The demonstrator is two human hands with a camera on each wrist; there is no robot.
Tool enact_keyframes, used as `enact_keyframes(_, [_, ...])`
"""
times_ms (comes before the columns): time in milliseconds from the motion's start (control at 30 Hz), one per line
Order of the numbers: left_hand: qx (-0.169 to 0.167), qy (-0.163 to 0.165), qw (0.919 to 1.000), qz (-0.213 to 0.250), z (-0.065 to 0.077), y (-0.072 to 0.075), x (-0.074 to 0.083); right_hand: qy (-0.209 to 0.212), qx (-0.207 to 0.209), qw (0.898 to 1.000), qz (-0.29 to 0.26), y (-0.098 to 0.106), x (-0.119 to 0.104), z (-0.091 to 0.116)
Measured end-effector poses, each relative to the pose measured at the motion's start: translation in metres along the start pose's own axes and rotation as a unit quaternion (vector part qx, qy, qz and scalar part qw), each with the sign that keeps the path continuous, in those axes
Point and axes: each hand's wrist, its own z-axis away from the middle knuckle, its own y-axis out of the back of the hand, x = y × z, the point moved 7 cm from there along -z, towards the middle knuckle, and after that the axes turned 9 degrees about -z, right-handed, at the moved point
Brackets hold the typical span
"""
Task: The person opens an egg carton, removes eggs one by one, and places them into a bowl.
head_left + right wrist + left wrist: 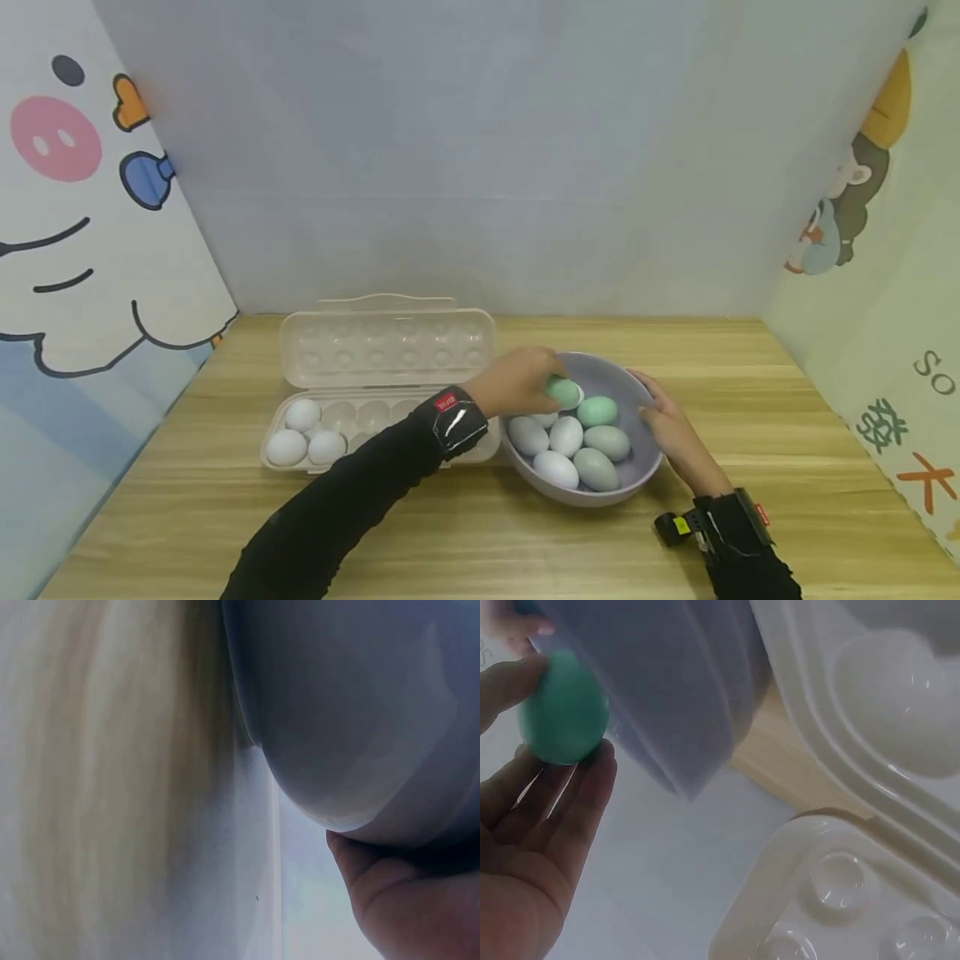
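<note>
Far left, side wall [150, 275] with a cartoon pig face; wood-grain table [750, 400] runs across the bottom. On it, left of center, a pale egg carton [267, 452], its lid [386, 346] folded open toward the back wall [480, 167]. Three white eggs [286, 448] sit at the carton's left end; a few cups beside them are bare, the rest partly blocked by the left arm's black sleeve [337, 508] and a wrist strap [459, 421]. Next, left hand [522, 382] — thumb and fingers pinching a green egg [564, 394], clear in the left wrist view too, thumb on one side, fingertips on the other. That egg is over the left-back part of a gray-purple bowl [611, 379], which stands just beside the carton. In the bowl: a second green egg [597, 412] and several gray to whitish eggs [596, 469], one partly hidden under the left hand. Right hand [675, 429] grips the bowl's right rim, its skin against the outer wall in the right wrist view. Right wrist has a dark strap with a small black device [672, 528]. Far right, side panel [847, 367] with cartoon figures and lettering.
</note>
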Motion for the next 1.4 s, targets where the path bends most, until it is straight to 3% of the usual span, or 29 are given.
enact_keyframes(167, [-0.003, 0.008, 1.0, -0.003, -0.006, -0.014, -0.002, 0.011, 0.002, 1.0, 0.002, 0.0, -0.002, 0.0])
enact_keyframes(333, [-0.031, 0.02, 0.9976, -0.059, -0.008, -0.026, -0.001, 0.01, 0.006, 1.0, 0.0, 0.0, -0.002, -0.001])
enact_keyframes(567, [-0.041, 0.007, 0.9897, -0.137, -0.014, -0.028, 0.004, 0.005, 0.007, 1.0, 0.005, 0.0, -0.003, -0.003])
enact_keyframes(767, [-0.055, 0.025, 0.9886, -0.138, -0.016, -0.03, 0.006, -0.004, 0.007, 1.0, 0.003, 0.002, -0.003, -0.002])
enact_keyframes(900, [-0.048, 0.03, 0.9892, -0.135, -0.008, -0.023, 0.007, -0.01, 0.006, 1.0, -0.006, 0.001, -0.002, -0.001])
enact_keyframes(1000, [-0.018, 0.029, 0.9908, -0.131, 0.008, -0.005, 0.004, -0.017, 0.004, 1.0, -0.005, 0.001, -0.002, 0.0])
enact_keyframes(1067, [0.019, 0.029, 0.9922, -0.12, 0.027, 0.013, -0.001, -0.023, 0.003, 1.0, 0.002, 0.0, -0.001, 0.0])
enact_keyframes(1233, [0.09, 0.054, 0.985, -0.137, 0.094, 0.059, -0.035, -0.028, 0.001, 1.0, 0.01, -0.002, -0.001, 0.0])
enact_keyframes(1300, [0.082, 0.088, 0.9808, -0.153, 0.126, 0.069, -0.056, -0.027, 0.0, 1.0, 0.009, -0.001, 0.0, 0.0])
enact_keyframes(1400, [0.027, 0.154, 0.9748, -0.159, 0.171, 0.076, -0.089, -0.027, 0.001, 1.0, 0.01, 0.0, 0.001, 0.001])
